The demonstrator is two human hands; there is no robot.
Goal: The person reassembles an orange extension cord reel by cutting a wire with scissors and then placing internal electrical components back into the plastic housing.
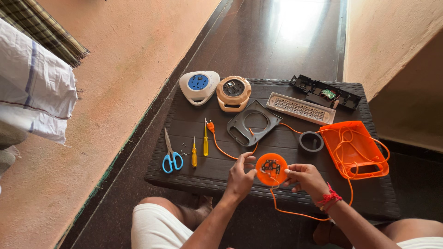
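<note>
Dark woven table [194, 168] in a narrow peach-walled passage, parts spread all over. Both hands are pinched on an orange disc [271, 169] at the near edge: left hand [241, 175] curled on its left rim, right hand [304, 179] gripping the right rim. Looks light, stiff plastic, with exposed contacts in the middle and a floppy orange cord [295, 213] trailing, so I'd say hold it by the rim. Scissors [171, 154] and two yellow screwdrivers [200, 145] sit off to the left.

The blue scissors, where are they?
In the head view the blue scissors lie on the left part of the dark table, beside some tiny screws and two yellow screwdrivers.
</note>
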